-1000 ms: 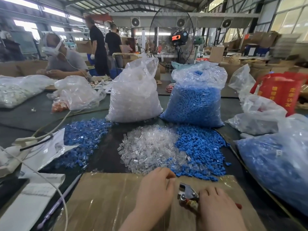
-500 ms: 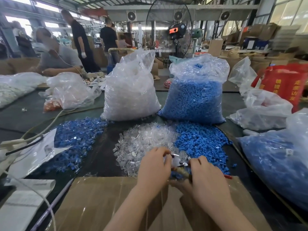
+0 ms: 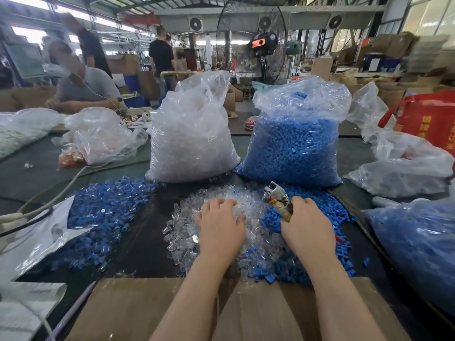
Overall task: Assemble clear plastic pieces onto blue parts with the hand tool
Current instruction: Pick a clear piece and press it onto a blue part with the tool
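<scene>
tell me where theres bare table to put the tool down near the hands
Free: the dark strip between the assembled blue pile and the clear pile, and the cardboard flap nearest you. Crowded: the clear and loose blue pile under both hands, and the bags behind.

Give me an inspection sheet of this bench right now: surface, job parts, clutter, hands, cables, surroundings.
Surface: dark bench; cardboard at the near edge.
Job's things: clear pile centre, blue pile beside it on the right, mixed pile on the left; clear bag and blue bag upright behind.
Clutter: slack plastic bags left and right; red bag far right.
Grippers: left hand on the clear pile, fingers bent into it; right hand grips the tool.
Cables: pale cable across the left of the bench.
Surroundings: fan, people at left, cartons.
</scene>
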Available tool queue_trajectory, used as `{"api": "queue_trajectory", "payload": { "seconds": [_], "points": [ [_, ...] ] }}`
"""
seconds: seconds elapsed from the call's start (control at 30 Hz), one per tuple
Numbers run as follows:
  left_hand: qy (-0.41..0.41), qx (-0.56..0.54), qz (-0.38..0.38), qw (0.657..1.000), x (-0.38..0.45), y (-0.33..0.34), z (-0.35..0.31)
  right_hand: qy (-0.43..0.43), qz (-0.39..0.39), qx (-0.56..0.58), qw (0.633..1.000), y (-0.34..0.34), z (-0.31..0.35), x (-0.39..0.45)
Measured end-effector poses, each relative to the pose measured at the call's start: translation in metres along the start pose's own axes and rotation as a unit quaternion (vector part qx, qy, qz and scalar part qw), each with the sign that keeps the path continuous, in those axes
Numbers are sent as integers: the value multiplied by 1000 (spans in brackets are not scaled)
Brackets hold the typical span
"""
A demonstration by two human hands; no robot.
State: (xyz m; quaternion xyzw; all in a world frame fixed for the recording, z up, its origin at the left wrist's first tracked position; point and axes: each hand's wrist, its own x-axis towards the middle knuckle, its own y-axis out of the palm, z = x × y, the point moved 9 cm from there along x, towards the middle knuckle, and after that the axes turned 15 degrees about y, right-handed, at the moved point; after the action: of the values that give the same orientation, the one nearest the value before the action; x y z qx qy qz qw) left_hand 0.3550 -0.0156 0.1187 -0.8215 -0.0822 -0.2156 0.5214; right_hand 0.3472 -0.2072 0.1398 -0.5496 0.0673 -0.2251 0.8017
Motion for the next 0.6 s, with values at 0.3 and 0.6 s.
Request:
{"api": "queue_trajectory", "payload": {
  "seconds": [0.3,0.6],
  "points": [
    [-17,-13,84,996,13,29,15,106,6,1,994,19,-17,25],
    [-18,-31,-17,999,16,15,25,111,-9,-18,994,30,-19,33]
  ]
}}
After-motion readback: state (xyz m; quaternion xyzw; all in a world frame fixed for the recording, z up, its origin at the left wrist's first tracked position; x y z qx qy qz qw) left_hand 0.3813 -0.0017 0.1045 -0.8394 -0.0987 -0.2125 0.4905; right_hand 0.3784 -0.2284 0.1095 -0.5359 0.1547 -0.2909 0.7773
